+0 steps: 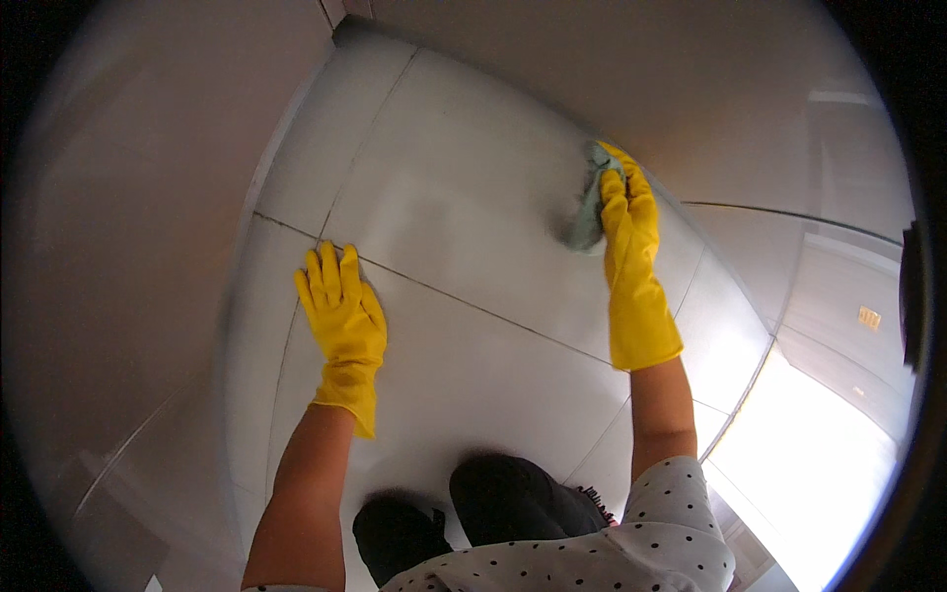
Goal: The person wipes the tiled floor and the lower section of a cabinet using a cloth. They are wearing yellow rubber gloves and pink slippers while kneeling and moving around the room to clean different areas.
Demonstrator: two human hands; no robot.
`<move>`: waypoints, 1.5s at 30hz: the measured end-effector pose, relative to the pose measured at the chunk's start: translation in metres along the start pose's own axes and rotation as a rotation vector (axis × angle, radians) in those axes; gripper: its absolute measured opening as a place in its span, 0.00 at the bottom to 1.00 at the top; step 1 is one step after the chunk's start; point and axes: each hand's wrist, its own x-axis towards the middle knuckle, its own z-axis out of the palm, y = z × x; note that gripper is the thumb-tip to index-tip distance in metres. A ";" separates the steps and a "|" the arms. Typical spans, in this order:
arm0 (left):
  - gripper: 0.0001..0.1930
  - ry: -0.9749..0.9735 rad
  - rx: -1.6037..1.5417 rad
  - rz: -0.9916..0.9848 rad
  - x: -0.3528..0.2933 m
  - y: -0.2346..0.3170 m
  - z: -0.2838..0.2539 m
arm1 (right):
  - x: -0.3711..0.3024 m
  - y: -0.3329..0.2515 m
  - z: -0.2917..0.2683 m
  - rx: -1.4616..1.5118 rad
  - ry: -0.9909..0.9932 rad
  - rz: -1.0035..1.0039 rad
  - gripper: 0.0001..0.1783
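Right hand point(631, 222), yellow-gloved: fingers curled closed around a grey-green cloth point(590, 212), which lies bunched against the pale tiled floor point(464, 187), just beside the base of the wall point(710, 109) at upper right. Left hand point(345, 321), likewise gloved, holds nothing: fingers extended and slightly spread, palm down on the floor near a crossing of dark tile joints point(321, 237). Dark-clad knees point(513, 498) show at the lower edge, between the forearms.
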 end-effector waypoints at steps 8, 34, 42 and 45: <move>0.25 0.030 -0.012 -0.001 0.000 0.004 0.000 | -0.041 0.043 0.001 0.066 -0.286 -0.361 0.27; 0.22 0.040 -0.050 -0.015 0.001 0.003 -0.005 | 0.054 0.025 0.109 -0.722 0.153 -0.724 0.18; 0.22 0.067 -0.069 0.023 0.009 0.010 -0.006 | 0.031 0.093 -0.062 -0.470 0.224 -0.217 0.20; 0.24 0.022 -0.063 0.020 0.005 -0.002 0.000 | -0.031 0.065 -0.043 -0.128 0.140 0.004 0.20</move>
